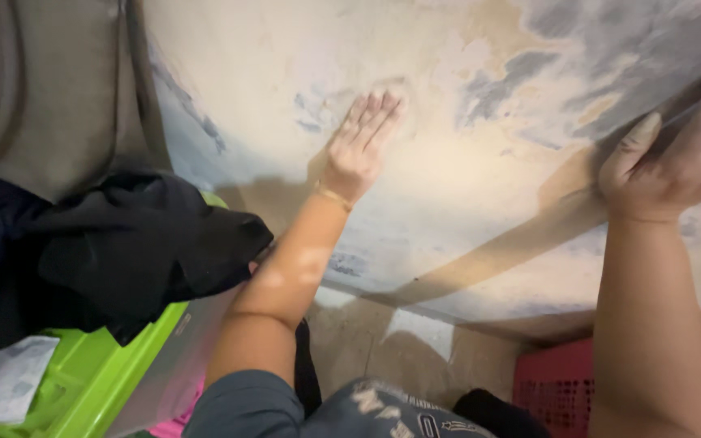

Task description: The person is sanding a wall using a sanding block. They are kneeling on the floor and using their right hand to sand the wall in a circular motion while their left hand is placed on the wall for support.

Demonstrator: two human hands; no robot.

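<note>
A worn, blotchy wall (464,122) in cream, blue and grey fills the view above a bare floor. The left hand (359,150) lies flat on it, fingers extended and holding nothing. The right hand (675,162) pinches the edge of a thin grey sheet (659,73) toward the wall's upper right corner. If that grip loosens, the sheet could peel away and sag. A green bin (83,381) draped with dark clothes (123,243) stands close by the left elbow, which could knock it.

the wall (464,122) was old and patchy, cream with grey and brown spots. a grey curtain (42,81) hung on one side. warm light made long shadows.
</note>
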